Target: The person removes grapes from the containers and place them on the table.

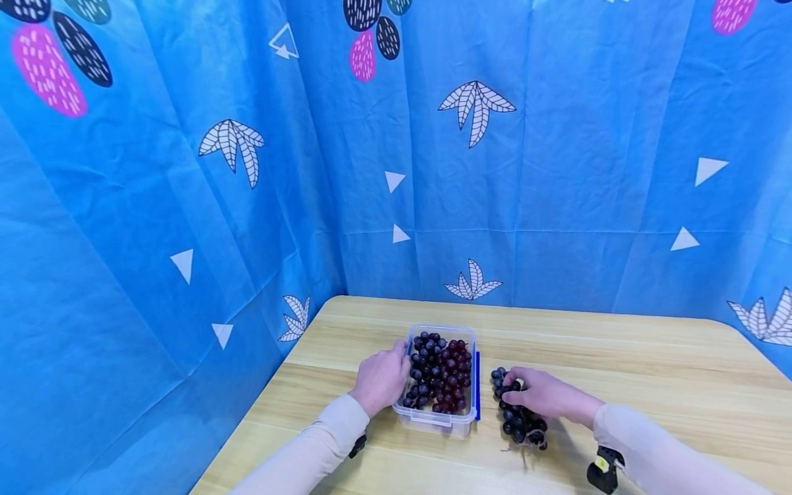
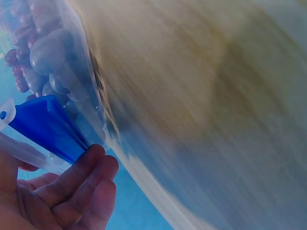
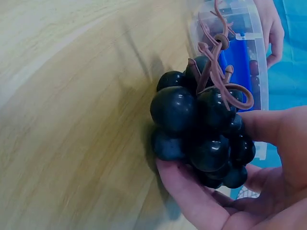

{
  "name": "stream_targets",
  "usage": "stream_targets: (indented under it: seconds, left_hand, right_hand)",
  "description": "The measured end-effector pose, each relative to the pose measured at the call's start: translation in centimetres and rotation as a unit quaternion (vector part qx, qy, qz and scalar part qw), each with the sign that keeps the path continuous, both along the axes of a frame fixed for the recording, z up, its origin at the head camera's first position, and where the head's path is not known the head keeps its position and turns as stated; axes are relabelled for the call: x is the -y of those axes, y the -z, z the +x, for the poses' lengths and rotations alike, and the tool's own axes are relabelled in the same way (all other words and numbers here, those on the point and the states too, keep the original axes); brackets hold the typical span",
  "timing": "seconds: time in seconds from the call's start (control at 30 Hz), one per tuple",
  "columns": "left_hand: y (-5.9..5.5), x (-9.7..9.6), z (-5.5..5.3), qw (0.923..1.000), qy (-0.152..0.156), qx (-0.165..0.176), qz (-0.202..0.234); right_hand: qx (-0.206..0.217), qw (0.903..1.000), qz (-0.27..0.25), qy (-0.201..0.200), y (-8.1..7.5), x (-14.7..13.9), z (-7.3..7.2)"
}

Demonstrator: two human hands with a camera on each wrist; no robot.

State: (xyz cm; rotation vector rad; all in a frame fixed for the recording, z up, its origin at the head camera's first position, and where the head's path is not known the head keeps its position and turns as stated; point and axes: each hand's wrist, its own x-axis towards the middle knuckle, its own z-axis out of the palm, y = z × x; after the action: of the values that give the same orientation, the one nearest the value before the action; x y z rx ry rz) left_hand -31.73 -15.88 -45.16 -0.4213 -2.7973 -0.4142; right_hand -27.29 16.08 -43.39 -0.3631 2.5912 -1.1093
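Observation:
A clear plastic container [image 1: 433, 427] with blue side latches stands on the table, with dark grapes [image 1: 423, 364] on its left side and red grapes [image 1: 456, 375] on its right. My left hand [image 1: 382, 377] holds the container by its left side. In the left wrist view its fingertips [image 2: 98, 152] touch the blue latch [image 2: 50, 127], which hangs down. Right of the container, my right hand [image 1: 547, 394] grips a bunch of black grapes [image 1: 518, 425] close to the tabletop. Its curly brown stem [image 3: 218, 62] points away from my palm in the right wrist view.
The light wooden table [image 1: 650, 371] extends to the right and behind the container. Blue patterned cloth [image 1: 557, 172] hangs along the table's back and left edges.

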Motion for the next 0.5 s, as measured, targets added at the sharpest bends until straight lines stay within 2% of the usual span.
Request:
stream_targets:
  seconds: [0.27, 0.5]
  left_hand:
    - [0.06, -0.05, -0.1, 1.0, 0.0, -0.003, -0.002]
    - [0.07, -0.1, -0.12, 1.0, 0.0, 0.0, -0.004]
  right_hand:
    - [-0.019, 0.9991, -0.008, 0.036, 0.33, -0.02, -0.59]
    - [-0.048, 0.9979, 0.006, 0.043, 0.22, -0.02, -0.83]
